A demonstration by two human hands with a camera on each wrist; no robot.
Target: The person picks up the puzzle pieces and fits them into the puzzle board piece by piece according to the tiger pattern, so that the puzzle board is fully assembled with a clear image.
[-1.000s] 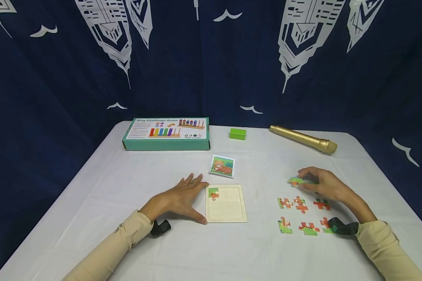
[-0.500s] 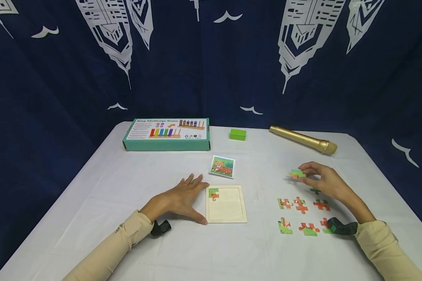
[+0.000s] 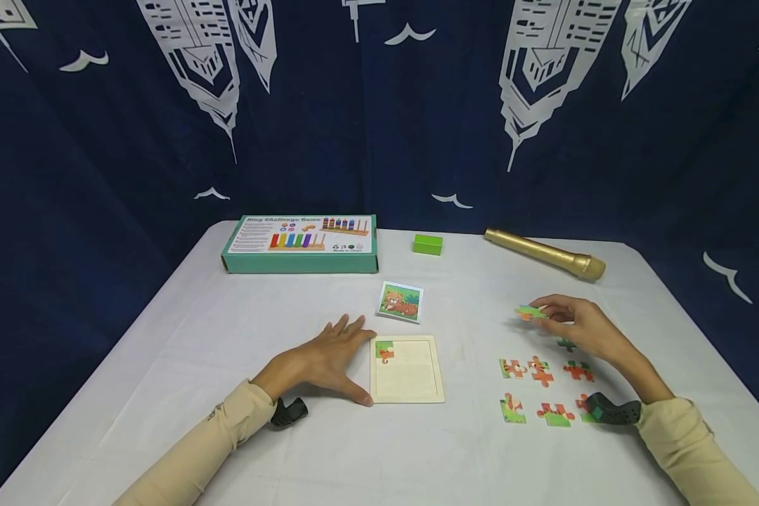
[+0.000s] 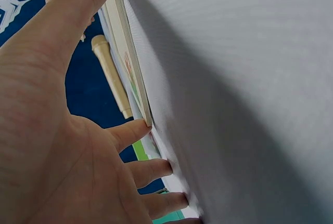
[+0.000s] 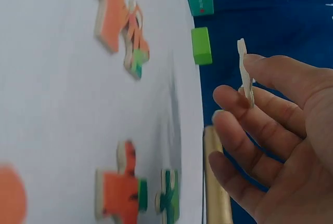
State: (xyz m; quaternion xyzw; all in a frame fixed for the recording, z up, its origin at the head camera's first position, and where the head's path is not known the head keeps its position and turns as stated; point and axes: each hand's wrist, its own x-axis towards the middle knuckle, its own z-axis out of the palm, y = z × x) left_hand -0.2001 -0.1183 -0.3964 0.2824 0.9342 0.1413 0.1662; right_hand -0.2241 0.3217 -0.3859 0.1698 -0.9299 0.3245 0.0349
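Observation:
A square wooden puzzle tray [image 3: 407, 379] lies mid-table with one green-and-orange puzzle piece [image 3: 384, 351] in its far left corner. My left hand [image 3: 325, 360] is spread at the tray's left side, thumb and index fingertip right at its edge, as the left wrist view also shows. Over the far right of the table, my right hand [image 3: 578, 327] pinches a green-and-orange puzzle piece [image 3: 529, 313] between thumb and fingers; in the right wrist view this piece [image 5: 244, 73] appears edge-on, raised off the cloth. Below that hand lie several loose puzzle pieces [image 3: 540, 371], one partly hidden by the wrist camera.
Behind the tray lies a small tiger picture card [image 3: 400, 302]. Along the back are a green game box [image 3: 300, 263], a bright green block [image 3: 427, 244] and a gold microphone [image 3: 544, 254]. A dark blue patterned curtain [image 3: 367, 126] hangs behind the table.
My right hand has lifted the pinched puzzle piece off the cloth and shifted slightly left, uncovering a dark green piece beneath. My left hand stays at the tray.

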